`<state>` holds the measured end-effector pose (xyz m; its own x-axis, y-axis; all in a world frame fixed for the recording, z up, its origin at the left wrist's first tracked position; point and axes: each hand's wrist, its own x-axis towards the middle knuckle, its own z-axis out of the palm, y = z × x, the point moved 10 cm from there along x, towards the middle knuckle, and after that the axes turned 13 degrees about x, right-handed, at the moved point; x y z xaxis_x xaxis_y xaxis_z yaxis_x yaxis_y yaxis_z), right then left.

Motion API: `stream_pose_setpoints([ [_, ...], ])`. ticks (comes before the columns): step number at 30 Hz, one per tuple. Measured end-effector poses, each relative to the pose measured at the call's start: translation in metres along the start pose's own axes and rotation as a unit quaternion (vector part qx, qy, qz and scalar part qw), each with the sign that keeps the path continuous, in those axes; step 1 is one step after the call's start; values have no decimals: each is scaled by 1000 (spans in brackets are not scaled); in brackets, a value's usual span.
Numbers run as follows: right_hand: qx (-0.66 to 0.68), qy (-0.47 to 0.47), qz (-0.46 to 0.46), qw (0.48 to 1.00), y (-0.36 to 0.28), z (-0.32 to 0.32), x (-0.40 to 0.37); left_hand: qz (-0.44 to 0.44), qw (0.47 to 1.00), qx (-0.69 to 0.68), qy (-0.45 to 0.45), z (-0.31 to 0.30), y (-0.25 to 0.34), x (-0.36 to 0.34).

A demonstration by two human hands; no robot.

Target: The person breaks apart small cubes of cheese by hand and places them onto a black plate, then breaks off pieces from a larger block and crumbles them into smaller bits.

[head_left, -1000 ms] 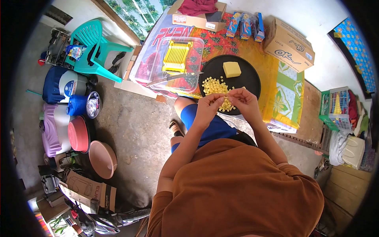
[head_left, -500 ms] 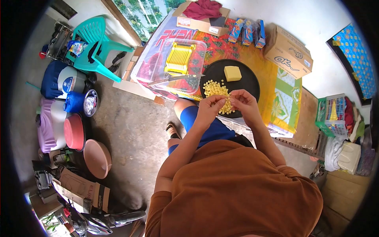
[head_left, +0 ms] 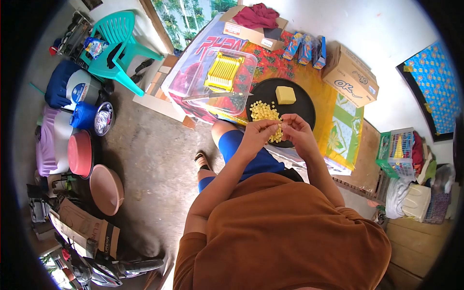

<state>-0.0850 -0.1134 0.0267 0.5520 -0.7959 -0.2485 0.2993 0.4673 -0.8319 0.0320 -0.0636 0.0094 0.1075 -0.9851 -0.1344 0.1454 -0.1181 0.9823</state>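
Observation:
My left hand [head_left: 259, 136] and my right hand [head_left: 298, 135] meet over the near part of a round black tray [head_left: 305, 110]. The fingers of both are pinched together at one spot, and whatever lies between them is too small to make out. Beneath and beside them is a pile of small pale-yellow cubes [head_left: 263, 111]. A larger yellow block [head_left: 285, 95] sits on the far part of the tray. To the left, a knife [head_left: 212, 96] lies across a clear plastic container [head_left: 249, 63], which holds a yellow slotted item [head_left: 224, 71].
On the table [head_left: 275, 65] are three blue boxes [head_left: 305, 48], a large cardboard box [head_left: 350, 77] and an open carton [head_left: 251, 35] with dark red cloth. A green chair [head_left: 116, 72], basins [head_left: 106, 189] and baskets [head_left: 401, 150] stand around.
The view has shifted and tilted slightly. My hands have drawn closer together, with their fingertips now meeting over the cubes.

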Motion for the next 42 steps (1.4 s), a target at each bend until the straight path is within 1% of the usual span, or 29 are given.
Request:
stream_pose_setpoints([
  [5, 18, 5, 9, 1000, 4, 5, -2, -3, 1000, -18, -15, -1, 1, -4],
  [8, 17, 8, 9, 1000, 5, 7, -3, -1, 1000, 7, -14, -1, 9, -6],
  [11, 10, 6, 5, 1000, 4, 9, -4, 43, 999, 9, 3, -1, 20, -7],
  [14, 13, 2, 3, 1000, 3, 9, -4, 39, 999, 9, 7, -2, 19, -6],
  [18, 7, 0, -12, 1000, -2, 11, -7, -12, 1000, -22, -6, 0, 5, -4],
  [20, -149, -35, -123, 981, -24, 21, -11, -35, 998, -58, -14, 2, 2, -4],
  [21, -224, -51, -177, 957, -34, 30, -15, -40, 996, -68, -28, 4, 1, -4],
  [22, -286, -58, -211, 933, -41, 36, -20, -46, 995, -78, -42, 6, -1, -3],
  [24, -406, -72, -274, 869, -54, 51, -30, -59, 992, -92, -63, 10, -4, -2],
  [30, -401, -62, -296, 865, -52, 39, -27, -100, 984, -126, -82, 19, -12, -2],
  [35, -428, -65, -324, 841, -56, 40, -29, -127, 979, -135, -79, 22, -20, -1],
  [36, -433, -68, -330, 836, -56, 38, -29, -135, 976, -154, -77, 23, -24, 0],
  [38, -333, -34, -235, 913, -35, 6, -13, -150, 967, -190, -75, 26, -33, 1],
  [39, -279, -16, -186, 942, -23, -7, -6, -156, 965, -201, -63, 26, -34, 2],
  [40, -170, 10, -146, 974, -13, -23, 1, -162, 962, -212, -52, 26, -35, 3],
  [41, -59, 35, -104, 992, -2, -37, 7, -168, 959, -223, -40, 25, -37, 4],
  [42, 53, 60, -62, 995, 8, -45, 11, -178, 955, -236, -37, 25, -42, 5],
])
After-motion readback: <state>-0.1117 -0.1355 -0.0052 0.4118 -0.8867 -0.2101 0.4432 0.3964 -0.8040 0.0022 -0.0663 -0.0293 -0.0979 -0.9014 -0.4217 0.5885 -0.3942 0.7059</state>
